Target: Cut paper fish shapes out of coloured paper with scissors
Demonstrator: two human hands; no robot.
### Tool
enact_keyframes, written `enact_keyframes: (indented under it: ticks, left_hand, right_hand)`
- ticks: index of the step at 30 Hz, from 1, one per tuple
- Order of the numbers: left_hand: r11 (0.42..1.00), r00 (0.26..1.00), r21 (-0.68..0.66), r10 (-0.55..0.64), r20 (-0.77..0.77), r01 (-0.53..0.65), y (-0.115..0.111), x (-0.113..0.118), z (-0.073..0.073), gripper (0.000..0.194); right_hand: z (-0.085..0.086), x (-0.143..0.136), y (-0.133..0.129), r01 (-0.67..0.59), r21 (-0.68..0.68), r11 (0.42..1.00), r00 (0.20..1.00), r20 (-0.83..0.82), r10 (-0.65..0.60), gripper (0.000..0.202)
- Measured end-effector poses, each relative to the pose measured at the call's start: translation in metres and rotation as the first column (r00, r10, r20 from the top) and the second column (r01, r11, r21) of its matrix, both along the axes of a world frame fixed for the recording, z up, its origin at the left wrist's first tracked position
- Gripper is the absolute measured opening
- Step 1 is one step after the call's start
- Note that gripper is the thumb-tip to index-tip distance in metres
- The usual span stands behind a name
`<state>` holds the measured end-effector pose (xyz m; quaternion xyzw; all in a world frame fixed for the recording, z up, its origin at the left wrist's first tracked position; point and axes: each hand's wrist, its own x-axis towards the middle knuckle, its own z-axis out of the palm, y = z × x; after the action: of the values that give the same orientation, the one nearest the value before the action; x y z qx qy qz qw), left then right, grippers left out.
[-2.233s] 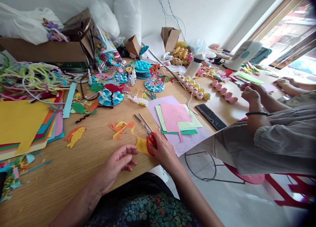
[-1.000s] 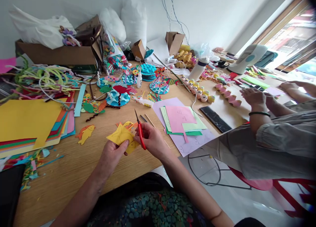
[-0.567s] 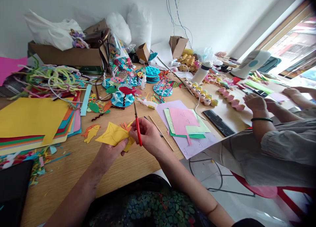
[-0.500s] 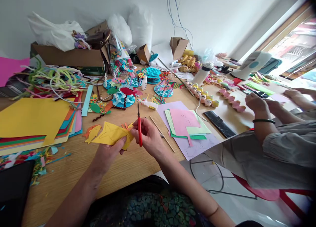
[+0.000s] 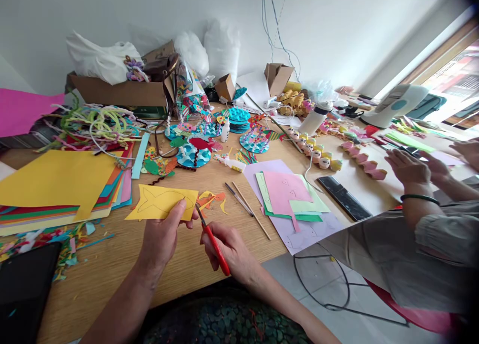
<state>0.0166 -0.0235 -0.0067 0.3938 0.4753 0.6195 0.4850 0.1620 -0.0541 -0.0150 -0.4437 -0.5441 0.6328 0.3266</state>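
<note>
My left hand (image 5: 164, 234) pinches a piece of yellow paper (image 5: 157, 200) with a fish outline drawn on it, thumb on top and fingers beneath. In my right hand (image 5: 228, 249) are red-handled scissors (image 5: 217, 252), their blades pointing up and away from me at the paper's right edge. Whether the blades touch the paper I cannot make out. Orange and yellow paper scraps (image 5: 213, 200) lie on the table just beyond the scissors' tips.
Stacked coloured paper (image 5: 56, 179) lies at left above shredded scraps (image 5: 71, 244). A pen (image 5: 239, 199) and a thin stick (image 5: 251, 210) rest right of my hands, beside pink paper (image 5: 286, 192) and a phone (image 5: 344, 198). Another person's hands (image 5: 409, 169) are at far right.
The yellow paper has turned flatter and shifted left, its drawn fish now plainer. The scissors went from upright to slanting, and my right hand came lower, nearer to me.
</note>
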Motion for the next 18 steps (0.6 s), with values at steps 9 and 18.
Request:
enact_keyframes:
  ticks: [9, 18]
  left_hand:
    - [0.998, 0.999, -0.069, -0.013, -0.049, 0.009, -0.0022, 0.0062, 0.0038, 0.01]
    - [0.998, 0.999, -0.07, -0.011, -0.038, 0.009, -0.003, 0.0082, 0.0, 0.008]
  right_hand:
    - [-0.0035, 0.0046, -0.0003, -0.017, -0.052, 0.999, 0.997, -0.07, 0.014, 0.04]
    - [-0.0086, 0.0058, -0.0022, -0.022, -0.097, 0.995, 0.99, -0.138, 0.008, 0.044]
